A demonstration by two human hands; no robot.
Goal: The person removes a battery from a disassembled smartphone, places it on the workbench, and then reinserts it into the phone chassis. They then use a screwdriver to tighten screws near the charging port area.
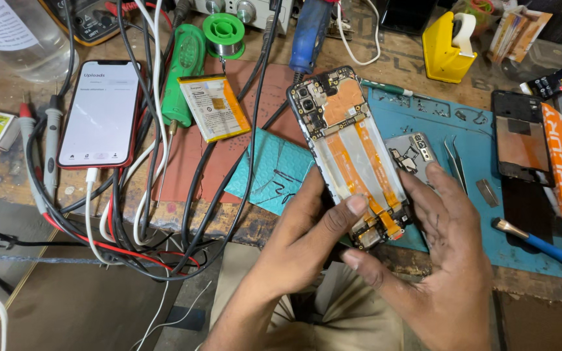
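- Fingers of both hands are clamped on the lower end of an opened phone [352, 153], back cover off, held in the centre of the frame.
- Left hand [304, 237] comes up from bottom centre, wrist angled to the upper right; its thumb [349, 211] is pressed flat across the lower part of the phone body, the other fingers curl behind and can't be seen.
- Right hand [447, 260] enters from lower right, back of the hand toward the camera; fingers lie along the phone's right edge, thumb [362, 263] tucked under the bottom end by the charging board.
- Phone is tilted, camera end toward upper left, bottom end toward lower right. Orange flex strips run down the empty battery bay.
- It hovers above the blue work mat [463, 130], which fills centre right.
- Loose battery [214, 107] lies on a brown pad upper centre-left, well apart from the hands.
- Teal foam sleeve [271, 172] lies just left of the phone, under black cables.
- White-screen phone [102, 112] sits upper left, lit, cable plugged in at its bottom.
- Tweezers [455, 162] and a small metal cover plate [411, 153] lie on the mat right of the held phone.
- Second stripped phone frame [520, 138] lies far right; a blue-handled tool [541, 244] lies below it.
- Yellow tape dispenser [447, 49] top right, green solder spool [224, 30] top centre.
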